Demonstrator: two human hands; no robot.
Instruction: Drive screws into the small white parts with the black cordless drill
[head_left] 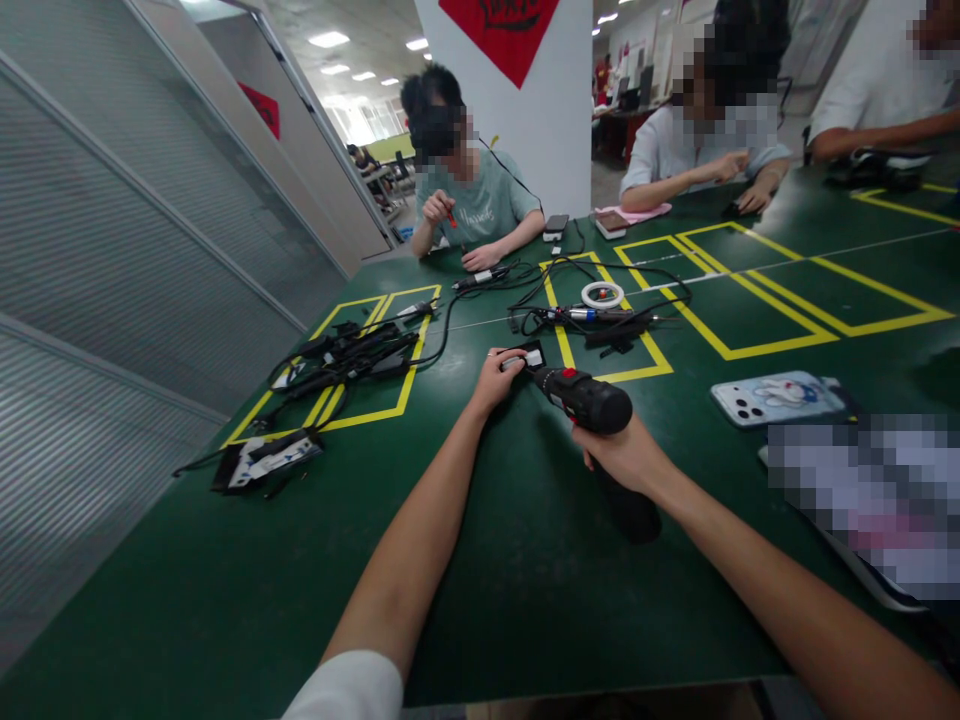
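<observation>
My right hand (pixel 619 448) is wrapped round the grip of a black cordless drill (pixel 589 398) with a red switch on top. The drill's nose points away from me and to the left, at a small flat black piece (pixel 534 356) with a white patch. Fingers of my left hand (pixel 501 378) are closed on the near left side of that piece and hold it at the tabletop. Whether the drill's bit touches the piece is too small to make out.
Tangled black cables (pixel 345 360) lie inside yellow tape at the left, with a black-and-white packet (pixel 266 458) nearer. Beyond my hands are a white tape roll (pixel 602 294) and a pen-like corded tool (pixel 581 315). A phone (pixel 780 398) lies right. Several people sit across the green table (pixel 480 600).
</observation>
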